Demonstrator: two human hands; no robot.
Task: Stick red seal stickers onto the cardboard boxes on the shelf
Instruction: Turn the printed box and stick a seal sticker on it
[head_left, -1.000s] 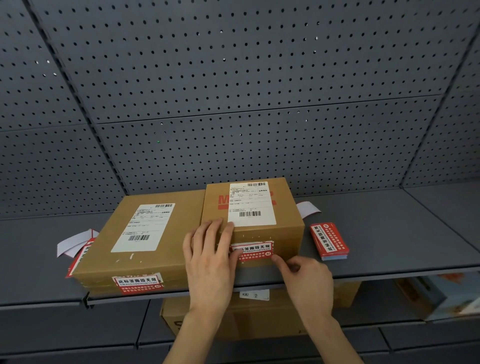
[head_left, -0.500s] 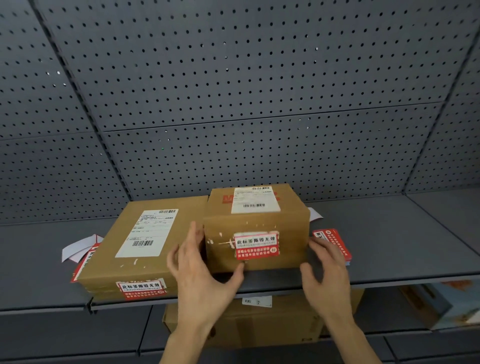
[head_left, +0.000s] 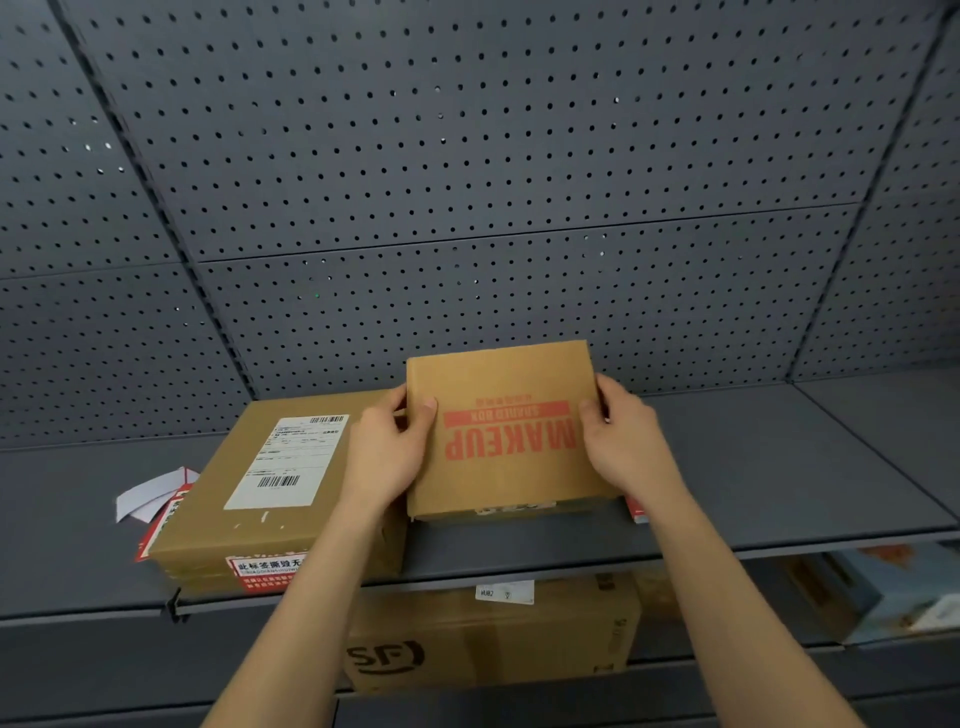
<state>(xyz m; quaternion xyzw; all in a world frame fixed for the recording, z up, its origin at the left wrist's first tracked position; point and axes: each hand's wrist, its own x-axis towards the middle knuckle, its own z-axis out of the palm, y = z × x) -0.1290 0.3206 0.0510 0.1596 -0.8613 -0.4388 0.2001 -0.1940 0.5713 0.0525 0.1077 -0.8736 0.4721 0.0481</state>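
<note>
Both hands have the small cardboard box (head_left: 506, 431) tipped up above the grey shelf (head_left: 779, 467), its face with upside-down red "MAKEUP" print toward us; the left hand (head_left: 387, 452) clasps its left edge, the right hand (head_left: 626, 441) its right edge, fingers hidden behind the box; its sealed side cannot be seen. Just left lies the flat larger box (head_left: 275, 493), whose red seal sticker (head_left: 267, 571) is partly covered by the left forearm. Only a red corner of the sticker stack (head_left: 636, 512) peeks out beside the right wrist; white backing scraps (head_left: 150, 491) lie far left.
</note>
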